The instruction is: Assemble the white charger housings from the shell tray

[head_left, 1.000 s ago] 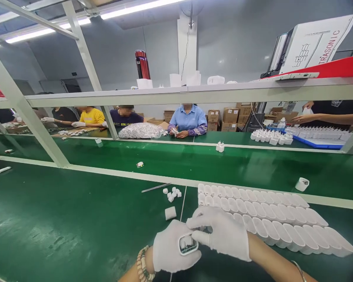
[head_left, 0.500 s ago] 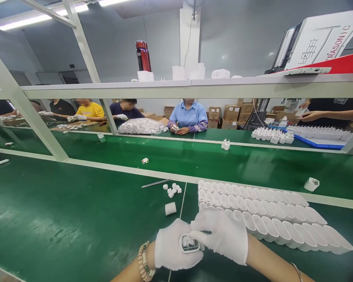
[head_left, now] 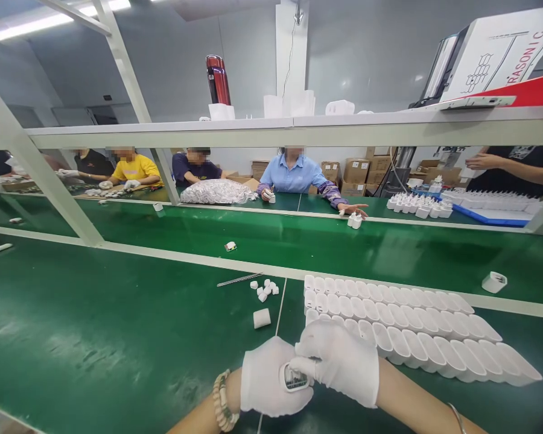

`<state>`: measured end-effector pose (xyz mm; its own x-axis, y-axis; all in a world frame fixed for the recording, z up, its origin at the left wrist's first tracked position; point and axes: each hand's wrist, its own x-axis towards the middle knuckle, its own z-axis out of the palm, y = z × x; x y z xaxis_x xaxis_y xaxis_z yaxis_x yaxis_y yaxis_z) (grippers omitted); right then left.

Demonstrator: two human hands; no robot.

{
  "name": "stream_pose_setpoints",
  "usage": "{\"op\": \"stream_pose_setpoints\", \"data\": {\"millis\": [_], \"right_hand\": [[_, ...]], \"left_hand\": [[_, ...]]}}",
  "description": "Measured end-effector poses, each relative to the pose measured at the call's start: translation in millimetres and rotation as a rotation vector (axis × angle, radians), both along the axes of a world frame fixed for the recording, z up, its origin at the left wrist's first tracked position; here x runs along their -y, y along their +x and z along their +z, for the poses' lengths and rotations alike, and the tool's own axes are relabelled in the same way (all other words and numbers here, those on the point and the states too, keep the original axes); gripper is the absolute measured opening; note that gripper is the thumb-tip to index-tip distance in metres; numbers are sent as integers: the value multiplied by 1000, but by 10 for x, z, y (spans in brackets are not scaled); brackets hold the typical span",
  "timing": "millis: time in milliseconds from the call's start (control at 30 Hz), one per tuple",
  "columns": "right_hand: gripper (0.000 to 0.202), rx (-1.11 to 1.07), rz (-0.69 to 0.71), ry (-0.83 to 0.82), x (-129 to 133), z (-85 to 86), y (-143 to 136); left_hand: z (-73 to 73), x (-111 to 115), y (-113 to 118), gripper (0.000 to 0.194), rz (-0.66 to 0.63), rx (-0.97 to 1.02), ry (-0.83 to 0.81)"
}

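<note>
Left hand (head_left: 271, 377) is clasped around one open white housing (head_left: 294, 378), long axis of its mouth roughly side to side. Right hand (head_left: 344, 361) lies just right of it, fingertips at the rim; whether they pinch a part, cannot tell. Three rows of white shells (head_left: 398, 308), partly hidden, total not countable, stand on the worktop (head_left: 117, 325), nearer the right hand. Ahead of the left: one white block (head_left: 262, 318), about seven small white pieces (head_left: 263, 296).
</note>
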<state>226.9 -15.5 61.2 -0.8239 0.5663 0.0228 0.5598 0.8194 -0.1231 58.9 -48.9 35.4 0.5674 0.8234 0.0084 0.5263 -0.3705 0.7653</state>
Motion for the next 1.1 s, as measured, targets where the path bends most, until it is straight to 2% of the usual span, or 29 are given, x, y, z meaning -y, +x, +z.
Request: {"op": "stream_pose_setpoints", "data": {"millis": [100, 200, 300, 367, 500, 667, 767, 900, 1100], "right_hand": [[29, 63, 59, 63, 48, -25, -27], [21, 124, 166, 172, 128, -25, -50], [18, 182, 236, 216, 147, 39, -50], [22, 137, 225, 114, 94, 108, -16], [25, -84, 189, -119, -64, 234, 125], [20, -186, 107, -266, -90, 230, 181], [22, -168, 57, -267, -48, 209, 131], [24, -132, 33, -198, -5, 215, 66], [26, -120, 24, -173, -3, 178, 7]], "left_hand": [[-93, -28, -13, 29, -64, -66, 100], [-200, -62, -25, 37, -122, -126, 148], [-240, -59, -38, 38, -96, -124, 130], [-222, -32, -54, 32, -47, -95, 93], [-168, 22, -92, 16, 32, -73, 57], [-224, 27, -104, 11, 96, -70, 43], [-307, 26, -102, 14, 144, -81, 29], [-397, 33, -104, 8, 207, -83, 23], [-402, 47, -102, 16, 248, -87, 1]]}}
